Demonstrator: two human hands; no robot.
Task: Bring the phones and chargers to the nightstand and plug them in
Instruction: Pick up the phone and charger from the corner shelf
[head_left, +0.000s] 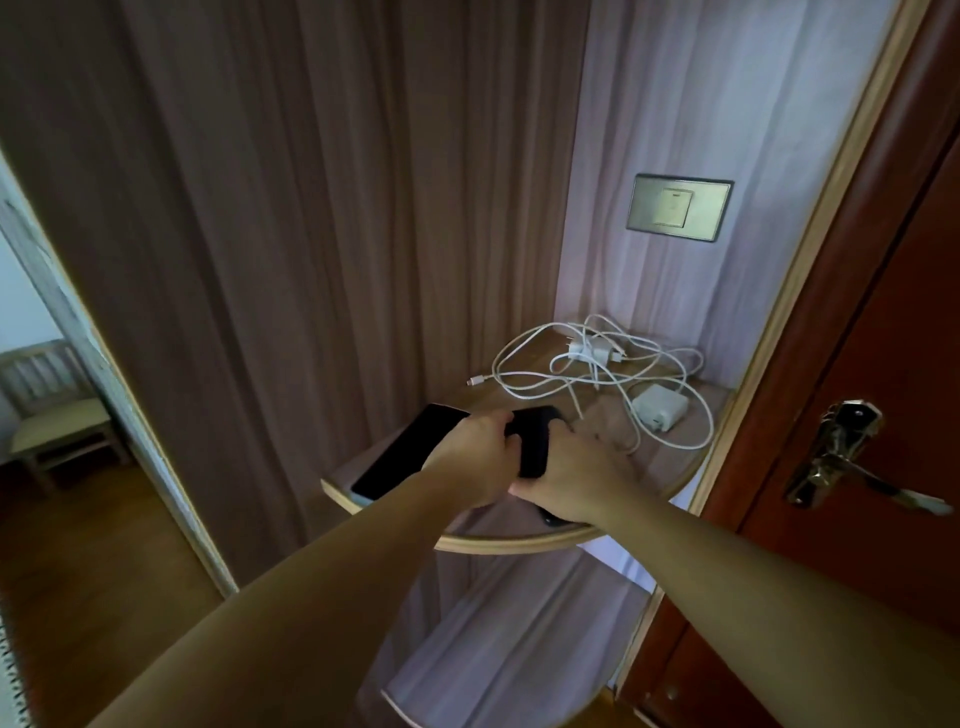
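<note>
Two black phones lie on a rounded corner shelf (519, 543). My left hand (475, 457) grips the larger phone (400, 454), which lies at the shelf's left front edge. My right hand (576, 470) holds the second phone (530, 441), whose lower end peeks out under my wrist. Behind the hands lies a tangle of white cables (540, 384) with a small white plug charger (589, 353) at the back and a square white charger (658, 409) to the right.
A wall plate with a switch (678, 207) sits above the shelf. A brown door with a brass handle (852, 457) stands at the right. A lower shelf (519, 670) lies beneath. A doorway at left shows a chair (57, 415).
</note>
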